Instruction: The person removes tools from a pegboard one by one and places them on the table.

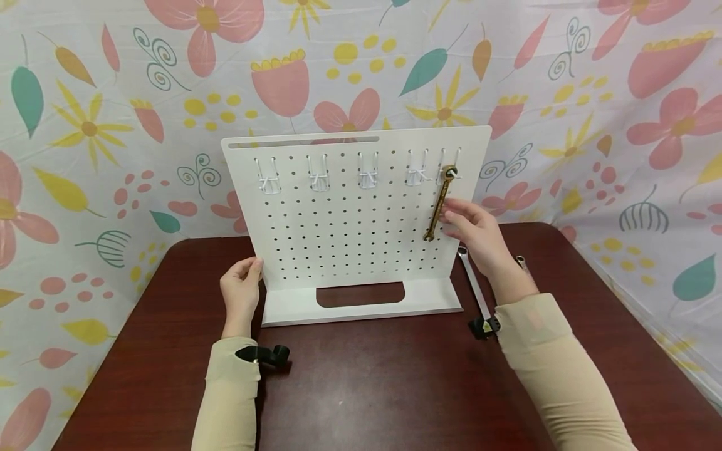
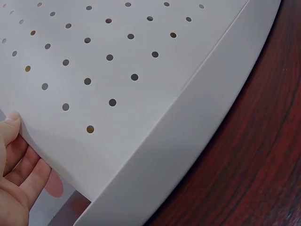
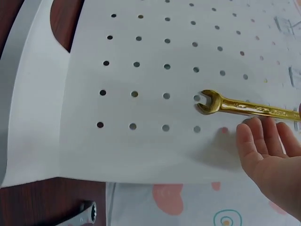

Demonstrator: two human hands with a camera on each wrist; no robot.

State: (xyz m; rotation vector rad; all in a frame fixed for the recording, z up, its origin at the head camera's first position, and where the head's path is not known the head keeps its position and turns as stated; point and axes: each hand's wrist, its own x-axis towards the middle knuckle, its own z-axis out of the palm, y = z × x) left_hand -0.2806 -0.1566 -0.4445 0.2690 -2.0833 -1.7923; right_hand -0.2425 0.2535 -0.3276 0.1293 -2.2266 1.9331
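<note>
A white pegboard (image 1: 350, 232) stands on its base on the table. My left hand (image 1: 241, 285) pinches its left edge, thumb on the front face, fingers behind, as the left wrist view also shows. A gold combination wrench (image 1: 437, 207) hangs by its ring end from the rightmost white hook (image 1: 458, 160), its open end pointing down. Beside the wrench's shaft is my right hand (image 1: 479, 235), its fingertips right at the shaft's edge. In the right wrist view, its fingers (image 3: 256, 136) are fairly straight, just beside the gold wrench (image 3: 254, 108).
More white hooks (image 1: 319, 175) line the board's upper part. Right of the board lie a silver wrench (image 1: 474, 282) and another wrench (image 1: 522, 264), partly hidden by my right arm. A black wrist mount (image 1: 276, 355) sits on the left sleeve. Behind hangs a flowered curtain (image 1: 361, 62).
</note>
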